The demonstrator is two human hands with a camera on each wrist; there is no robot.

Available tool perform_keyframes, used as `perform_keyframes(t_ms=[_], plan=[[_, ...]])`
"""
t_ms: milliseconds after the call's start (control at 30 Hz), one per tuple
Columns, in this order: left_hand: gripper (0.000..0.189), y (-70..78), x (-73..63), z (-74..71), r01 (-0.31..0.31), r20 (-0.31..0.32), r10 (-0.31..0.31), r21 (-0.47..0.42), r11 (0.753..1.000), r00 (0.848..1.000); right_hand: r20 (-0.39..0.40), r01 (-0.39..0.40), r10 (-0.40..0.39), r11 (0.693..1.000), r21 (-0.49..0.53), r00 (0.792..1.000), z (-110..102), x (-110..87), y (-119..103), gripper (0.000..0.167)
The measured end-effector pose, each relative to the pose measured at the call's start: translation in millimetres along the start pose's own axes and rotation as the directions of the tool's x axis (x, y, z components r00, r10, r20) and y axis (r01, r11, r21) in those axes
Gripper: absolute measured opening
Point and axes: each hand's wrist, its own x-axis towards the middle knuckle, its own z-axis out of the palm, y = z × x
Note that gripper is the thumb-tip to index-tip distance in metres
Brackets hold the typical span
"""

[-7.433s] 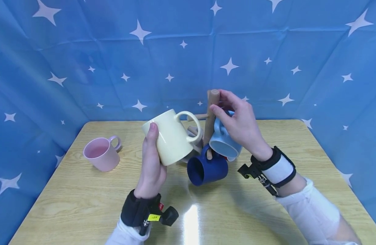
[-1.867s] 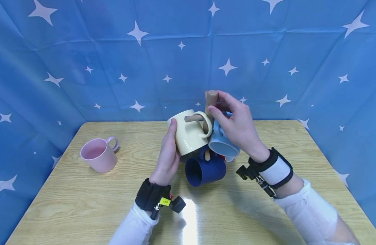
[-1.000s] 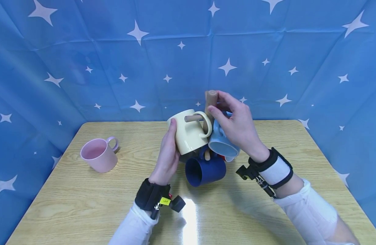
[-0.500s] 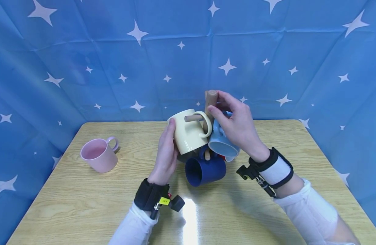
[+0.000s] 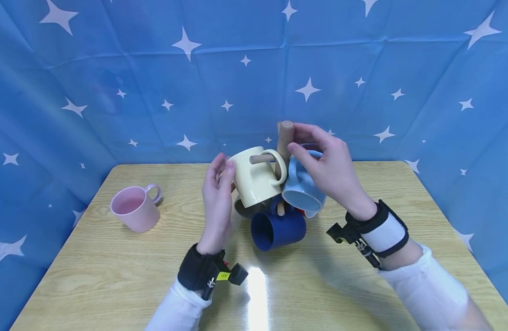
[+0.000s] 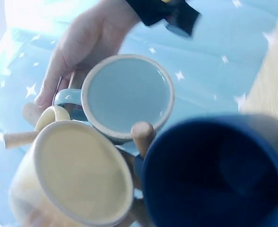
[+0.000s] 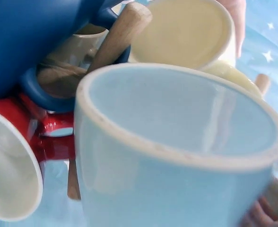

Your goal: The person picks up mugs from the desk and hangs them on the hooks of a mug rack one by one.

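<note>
A cream mug [image 5: 256, 177] hangs by its handle on a peg of a wooden mug tree [image 5: 285, 138]. My left hand [image 5: 218, 197] is at the mug's left side, fingers loosely spread and thumb tip right at its edge. My right hand [image 5: 330, 168] holds the top of the tree's post between thumb and fingers, beside a light blue mug [image 5: 304, 186] on the right. A dark blue mug [image 5: 279, 230] hangs lower in front. In the right wrist view a red mug [image 7: 16, 156] with a white inside hangs low, and a grey mug [image 5: 247, 209] shows under the cream one.
A pink mug [image 5: 136, 209] stands upright on the wooden table [image 5: 113, 276], to the left of the tree. A blue cloth [image 5: 221, 82] with white stars hangs behind the table and along its sides.
The left hand first brought the cream mug right, until its handle went over the peg. It has now loosened its grip and drawn slightly left. The right hand has shifted slightly right.
</note>
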Motion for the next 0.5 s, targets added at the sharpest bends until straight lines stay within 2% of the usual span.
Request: perform_keyframes(t_ms=[100, 200, 333, 500], plan=[[0.051, 4.8, -5.3, -1.5, -0.139, -0.024, 0.141, 0.081, 0.987, 0.99, -0.013, 0.005, -0.005, 1.0, -0.013, 1.0, -6.0, -5.1, -1.0, 0.035], [0.048, 10.4, -10.8, -2.8, -0.261, -0.017, 0.266, 0.147, 0.954, 0.964, -0.035, 0.032, -0.033, 0.998, -0.049, 0.999, -12.1, -11.8, 0.6, 0.033], [0.044, 18.1, -14.5, -1.4, -0.381, 0.043, 0.38, 0.183, 0.906, 0.924, -0.072, 0.068, -0.076, 0.992, -0.11, 0.995, -19.2, -23.1, 4.9, 0.03], [0.037, 26.1, -15.1, 3.1, -0.497, 0.121, 0.482, 0.194, 0.846, 0.868, -0.084, 0.069, -0.083, 0.984, -0.163, 0.993, -21.6, -35.7, 9.9, 0.028]])
